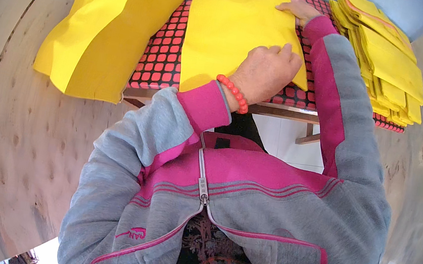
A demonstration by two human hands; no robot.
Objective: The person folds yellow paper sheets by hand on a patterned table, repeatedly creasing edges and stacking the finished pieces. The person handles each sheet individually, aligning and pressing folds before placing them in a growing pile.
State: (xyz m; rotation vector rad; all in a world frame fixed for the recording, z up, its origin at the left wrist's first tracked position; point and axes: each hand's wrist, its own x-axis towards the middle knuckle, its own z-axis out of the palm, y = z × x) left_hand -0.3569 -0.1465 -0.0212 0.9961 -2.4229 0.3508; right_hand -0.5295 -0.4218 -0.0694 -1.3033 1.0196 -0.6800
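Note:
A yellow fabric piece (230,20) lies spread on a table with a red-and-black patterned cover. My left hand (266,71), wearing a red bead bracelet (233,94), is closed in a loose fist over the fabric's near right part. What its fingers hold, if anything, is hidden from view. At the far right corner of the fabric rests my right hand (300,11), its fingers stretched out to the left along the fabric's edge.
To the left, a larger yellow fabric stack (105,30) hangs over the table's edge. A pile of folded yellow pieces (383,60) is on the right. The patterned table cover (158,64) shows between them. Wooden boards (23,117) stand on both sides.

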